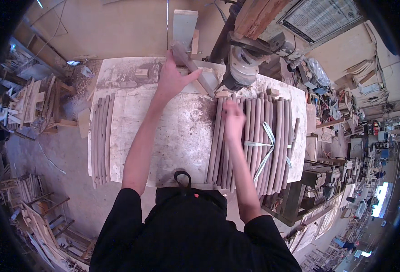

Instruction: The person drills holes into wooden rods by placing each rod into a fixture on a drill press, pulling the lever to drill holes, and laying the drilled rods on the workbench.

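A brownish wooden bar (pixel 203 83) lies slantwise by the jig at the far side of the table. My left hand (pixel 172 78) is closed around its upper part, the thumb crossing over it and the fingers at its far end. Just right of the bar's lower end stands the machine head (pixel 244 68). My right hand (pixel 234 121) is over the left part of a row of rounded wooden sticks (pixel 215 145), smeared by motion. Whether it grips a stick cannot be made out. Pale green-white strapping (pixel 265 144) ties some sticks further right.
Several more sticks (pixel 102 140) lie along the left edge of the pale worktable (pixel 163 145). A small wood block (pixel 141 72) and sawdust are at the back left. Wooden racks (pixel 46 106) stand left; a cluttered bench (pixel 327 172) stands right.
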The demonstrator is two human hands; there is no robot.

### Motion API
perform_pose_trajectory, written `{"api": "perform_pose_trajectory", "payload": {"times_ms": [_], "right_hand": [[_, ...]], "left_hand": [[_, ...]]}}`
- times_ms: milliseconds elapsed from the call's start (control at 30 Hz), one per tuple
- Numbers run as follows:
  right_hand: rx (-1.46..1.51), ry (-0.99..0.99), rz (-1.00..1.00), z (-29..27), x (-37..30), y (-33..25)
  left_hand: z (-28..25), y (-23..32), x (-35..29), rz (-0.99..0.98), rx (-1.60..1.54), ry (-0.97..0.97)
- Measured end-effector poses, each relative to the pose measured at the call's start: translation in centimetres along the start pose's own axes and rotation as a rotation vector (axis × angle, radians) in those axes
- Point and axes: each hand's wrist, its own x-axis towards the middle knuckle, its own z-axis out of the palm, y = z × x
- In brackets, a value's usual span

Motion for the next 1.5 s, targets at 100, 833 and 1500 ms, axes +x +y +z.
{"api": "perform_pose_trajectory", "payload": {"times_ms": [100, 833, 1500], "right_hand": [[0.07, -0.1, 0.013, 3.8, 0.4, 3.8], [0.306, -0.119, 0.188, 12.5, -0.7, 2.1], [0.292, -0.239, 0.148, 12.2, 0.1, 2.2]], "left_hand": [[1.1, 0.6, 0.6, 0.022, -0.048, -0.03], [0.3, -0.7, -0.7, 0.023, -0.002, 0.094], [0.1, -0.7, -0.9, 0.102, -0.065, 0.145]]}}
